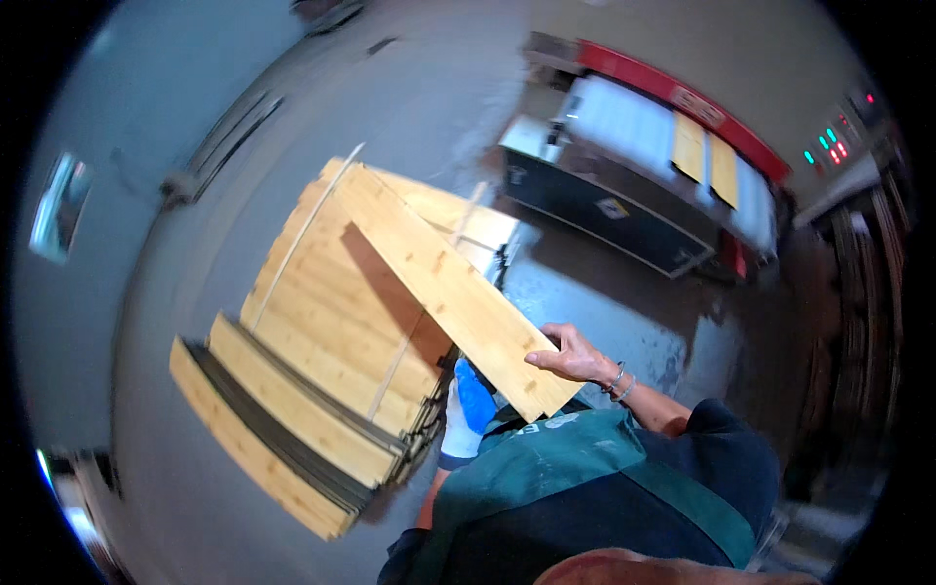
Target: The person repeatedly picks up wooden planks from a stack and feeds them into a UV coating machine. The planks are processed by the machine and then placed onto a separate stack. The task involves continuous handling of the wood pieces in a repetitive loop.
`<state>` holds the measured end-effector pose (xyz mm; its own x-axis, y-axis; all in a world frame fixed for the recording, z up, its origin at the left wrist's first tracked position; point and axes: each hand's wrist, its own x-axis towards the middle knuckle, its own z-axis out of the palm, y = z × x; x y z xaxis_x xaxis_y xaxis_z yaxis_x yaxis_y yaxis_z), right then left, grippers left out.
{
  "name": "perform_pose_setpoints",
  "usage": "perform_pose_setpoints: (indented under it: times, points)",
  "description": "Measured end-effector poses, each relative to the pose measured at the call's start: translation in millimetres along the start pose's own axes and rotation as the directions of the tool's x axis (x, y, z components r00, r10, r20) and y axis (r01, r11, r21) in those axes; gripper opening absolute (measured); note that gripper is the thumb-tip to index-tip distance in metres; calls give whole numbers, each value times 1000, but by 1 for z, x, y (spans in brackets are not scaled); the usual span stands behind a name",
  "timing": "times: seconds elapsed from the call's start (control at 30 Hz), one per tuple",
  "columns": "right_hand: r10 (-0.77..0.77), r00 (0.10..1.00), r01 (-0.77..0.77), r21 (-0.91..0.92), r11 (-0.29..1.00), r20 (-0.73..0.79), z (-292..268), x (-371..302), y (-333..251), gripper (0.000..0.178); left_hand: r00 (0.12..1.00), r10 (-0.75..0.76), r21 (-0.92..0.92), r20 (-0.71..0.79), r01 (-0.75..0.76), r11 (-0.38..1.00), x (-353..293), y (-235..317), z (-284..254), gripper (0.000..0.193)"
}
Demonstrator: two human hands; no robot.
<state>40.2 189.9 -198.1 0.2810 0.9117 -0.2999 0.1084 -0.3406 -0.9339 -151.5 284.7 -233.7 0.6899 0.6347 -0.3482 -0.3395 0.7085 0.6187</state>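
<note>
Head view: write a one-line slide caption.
A bare right hand grips a long wooden board, the gloved left hand at its edge, above a stack of planks.

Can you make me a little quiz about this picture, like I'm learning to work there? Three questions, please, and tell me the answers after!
1. True or false: the right hand, with its thumb on top of the wooden board, is bare.

2. Pick one. The glove on the left hand is:
A) red and black
B) blue and white
C) all green

3. Fill in the blank: ____ flat yellow pieces lie on the machine with the red bar.

Key: 1. True. 2. B. 3. Two.
</note>
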Motion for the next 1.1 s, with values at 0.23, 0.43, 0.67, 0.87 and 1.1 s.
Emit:
perform_pose_setpoints:
  times: [0.23,0.43,0.67,0.87,1.1]
  points:
    - [35,801,67,149,987,-597,-12,-72,46,35,894,-330,345,303,220,913,49,-54,29,58]
    - [61,597,183,209,961,-800,-27,-106,72,33,566,-150,575,810,-721,386,44,-103,33,47]
    - [229,615,277,478,834,-754,-57,-97,117,36,530,-229,574,817,-705,415,75,-136,39,62]
    - [283,708,297,636,712,-647,-102,-74,121,32,634,-242,674,734,-725,144,119,-140,18,58]
    - [233,631,250,478,842,-740,-164,-132,137,28,478,-8,473,878,-871,-132,132,-114,53,70]
